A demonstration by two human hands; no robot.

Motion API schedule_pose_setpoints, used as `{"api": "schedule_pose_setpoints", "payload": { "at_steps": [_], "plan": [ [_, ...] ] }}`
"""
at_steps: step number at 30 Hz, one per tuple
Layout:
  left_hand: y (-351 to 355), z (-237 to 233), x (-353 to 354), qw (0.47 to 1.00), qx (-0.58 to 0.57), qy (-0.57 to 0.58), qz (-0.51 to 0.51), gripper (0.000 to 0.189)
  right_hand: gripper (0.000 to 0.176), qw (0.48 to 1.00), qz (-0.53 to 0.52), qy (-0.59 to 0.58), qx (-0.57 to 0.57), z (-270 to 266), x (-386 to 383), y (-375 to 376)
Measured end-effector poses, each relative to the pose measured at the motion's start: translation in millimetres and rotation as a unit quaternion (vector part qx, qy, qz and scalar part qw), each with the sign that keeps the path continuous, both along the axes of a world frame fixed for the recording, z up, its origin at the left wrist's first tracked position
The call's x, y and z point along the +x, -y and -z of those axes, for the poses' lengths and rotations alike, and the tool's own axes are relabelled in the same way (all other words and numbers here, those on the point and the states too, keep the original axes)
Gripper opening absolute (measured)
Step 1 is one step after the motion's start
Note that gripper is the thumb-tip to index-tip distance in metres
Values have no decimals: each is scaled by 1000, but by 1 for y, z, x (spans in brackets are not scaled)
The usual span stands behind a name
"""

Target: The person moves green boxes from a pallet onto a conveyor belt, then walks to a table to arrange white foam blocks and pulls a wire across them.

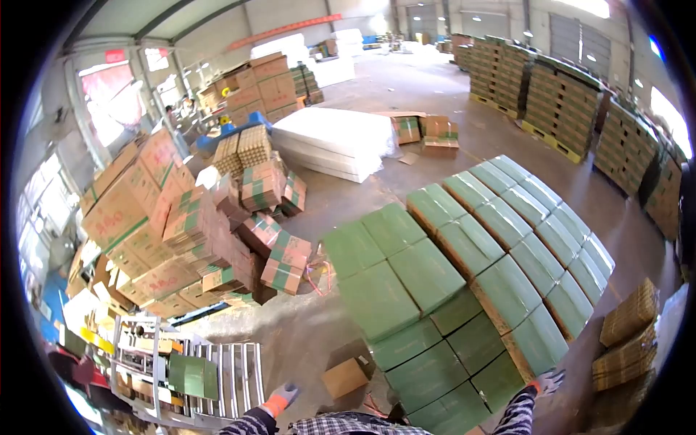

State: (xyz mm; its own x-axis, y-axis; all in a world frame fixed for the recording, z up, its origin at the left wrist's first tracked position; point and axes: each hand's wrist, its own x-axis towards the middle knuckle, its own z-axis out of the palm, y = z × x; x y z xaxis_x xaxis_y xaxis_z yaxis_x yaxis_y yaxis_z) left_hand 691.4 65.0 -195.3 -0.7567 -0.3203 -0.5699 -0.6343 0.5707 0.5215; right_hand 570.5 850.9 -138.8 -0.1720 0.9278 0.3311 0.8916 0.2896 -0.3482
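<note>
My left hand [283,397], in a grey glove with an orange cuff, is held low near the right end of the roller conveyor [243,370]. No object shows in it, and its fingers are too small to read. On the conveyor lies a green box [193,377]. My right hand [549,381], gloved the same way, has its fingers spread beside the lower right corner of a large block of stacked green-topped boxes [507,293]. Nothing shows in it; whether it touches the nearest box I cannot tell.
An open brown carton [344,378] sits on the floor ahead. Cardboard boxes [145,210] pile up at left. White wrapped sheets [326,138] lie beyond. Loaded pallets [562,109] line the right side, with cardboard bundles [628,341] nearer. A person in red [80,370] is at the lower left.
</note>
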Motion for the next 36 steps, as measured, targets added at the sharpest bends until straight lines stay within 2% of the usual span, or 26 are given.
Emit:
{"api": "schedule_pose_setpoints", "payload": {
  "at_steps": [1, 2, 3, 4, 5, 6, 7, 9, 11, 13, 15, 17, 19, 21, 23, 25, 27, 29, 31, 32, 34, 35, 36],
  "plan": [
    [15, -10, 10, 994, -68, -76, -40, 61, 51, 997, -36, 60, 41, -27, -3, 50],
    [40, -13, 20, 987, -59, -103, -106, 66, 52, 972, -96, 183, 114, -41, -3, 78],
    [61, -13, 33, 976, -49, -126, -170, 71, 56, 974, -194, 60, 102, -4, -11, 94],
    [65, -52, 35, 967, -137, -87, -196, 77, 60, 952, -288, -61, 86, 31, -17, 110],
    [68, -97, 35, 949, -225, -45, -217, 83, 63, 929, -359, -60, 57, 16, -20, 151],
    [102, -81, 54, 938, -268, -36, -219, 84, 66, 901, -428, -59, 27, -14, -25, 219],
    [139, -68, 73, 924, -312, -28, -219, 86, 69, 868, -486, -92, 40, -11, -35, 268],
    [180, -90, 95, 893, -341, -40, -292, 83, 67, 778, -621, -92, 24, -35, -41, 364],
    [237, -80, 123, 855, -423, -42, -297, 83, 74, 718, -693, -55, -34, -67, -35, 458],
    [267, -97, 141, 842, -396, -20, -366, 82, 68, 616, -778, -65, -105, -93, -32, 530],
    [299, -85, 158, 834, -399, -48, -379, 82, 80, 568, -819, -11, -80, -89, -26, 593],
    [318, -84, 168, 843, -379, -41, -379, 81, 79, 533, -841, 23, -93, -75, -16, 650],
    [328, -67, 172, 866, -371, -39, -333, 84, 80, 509, -848, 65, -132, -68, 0, 703],
    [312, -72, 164, 898, -331, -5, -290, 85, 80, 471, -861, 98, -165, -56, 19, 750],
    [289, -59, 160, 890, -385, -22, -242, 86, 84, 450, -859, 163, -182, -53, 43, 785],
    [277, -51, 159, 883, -394, -39, -250, 88, 92, 437, -855, 202, -190, -32, 58, 807],
    [263, -48, 159, 880, -421, -57, -212, 92, 98, 439, -833, 221, -252, -16, 70, 816],
    [239, -55, 158, 915, -358, -45, -180, 95, 106, 439, -800, 246, -326, 4, 75, 819],
    [205, -67, 155, 931, -341, -43, -123, 98, 123, 442, -729, 303, -426, 35, 77, 816],
    [190, -60, 153, 937, -331, -48, -105, 100, 117, 417, -714, 295, -479, 69, 78, 812],
    [157, -51, 152, 949, -298, -72, -69, 102, 105, 332, -717, 243, -563, 164, 80, 803],
    [143, -53, 153, 956, -275, -90, -52, 101, 99, 317, -716, 216, -584, 203, 79, 798],
    [133, -52, 155, 958, -254, -126, -32, 99, 87, 326, -680, 191, -628, 185, 88, 793]
  ]
}}
